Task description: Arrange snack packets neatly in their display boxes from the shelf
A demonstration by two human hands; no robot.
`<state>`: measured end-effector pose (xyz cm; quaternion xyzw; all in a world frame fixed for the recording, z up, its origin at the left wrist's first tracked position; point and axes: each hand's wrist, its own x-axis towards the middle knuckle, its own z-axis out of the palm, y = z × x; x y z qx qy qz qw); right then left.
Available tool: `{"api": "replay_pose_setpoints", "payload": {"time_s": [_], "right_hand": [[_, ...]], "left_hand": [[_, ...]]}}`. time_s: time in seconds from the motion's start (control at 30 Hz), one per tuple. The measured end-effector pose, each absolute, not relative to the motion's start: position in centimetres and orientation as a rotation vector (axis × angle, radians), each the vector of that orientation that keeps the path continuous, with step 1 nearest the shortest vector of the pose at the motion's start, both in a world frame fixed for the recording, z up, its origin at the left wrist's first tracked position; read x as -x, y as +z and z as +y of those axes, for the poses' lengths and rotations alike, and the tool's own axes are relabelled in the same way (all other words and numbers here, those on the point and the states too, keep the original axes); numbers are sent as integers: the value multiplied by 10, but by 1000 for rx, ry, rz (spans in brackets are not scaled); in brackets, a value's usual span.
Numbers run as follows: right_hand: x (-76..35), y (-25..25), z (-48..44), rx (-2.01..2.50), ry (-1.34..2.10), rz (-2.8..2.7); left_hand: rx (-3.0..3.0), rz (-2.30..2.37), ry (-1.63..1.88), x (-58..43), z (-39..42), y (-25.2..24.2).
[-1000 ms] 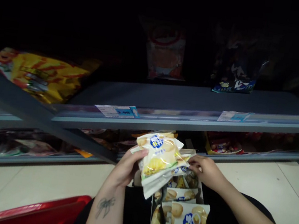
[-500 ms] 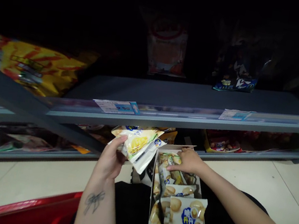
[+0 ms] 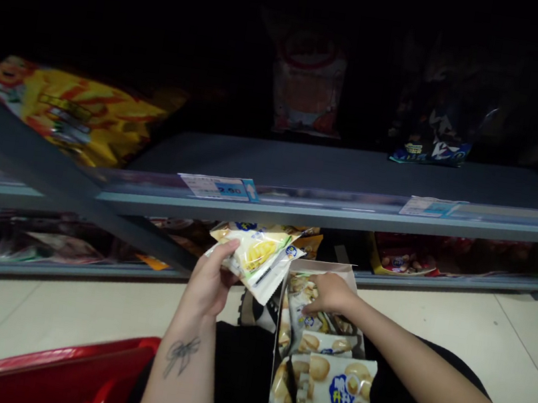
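My left hand grips a small stack of yellow-and-white snack packets, held just in front of the lower shelf. My right hand reaches into the far end of an open cardboard box on my lap, fingers curled on a packet inside. The box holds several more of the same packets, white with round biscuits and a blue logo.
A grey shelf with price tags runs across in front, with a yellow bag, a red-and-white bag and a dark blue bag on it. A red basket sits at lower left on the tiled floor.
My left hand carried the stack of packets left and away from the box. My right hand let go of that stack and dropped into the box onto another packet.
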<state>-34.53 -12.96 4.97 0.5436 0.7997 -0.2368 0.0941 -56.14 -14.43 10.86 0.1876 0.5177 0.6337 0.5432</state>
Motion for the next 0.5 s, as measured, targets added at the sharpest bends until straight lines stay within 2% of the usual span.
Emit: {"api": "replay_pose_setpoints", "payload": {"time_s": [0.3, 0.4, 0.5], "right_hand": [[330, 60, -139, -1652, -831, 2595], [306, 72, -153, -1710, -1062, 2829], [279, 93, -166, -2021, -1506, 2830]], "left_hand": [[-397, 1294, 1532, 569, -144, 115], [-415, 1333, 1467, 590, -148, 125], [-457, 1365, 1465, 611, -153, 131]]}}
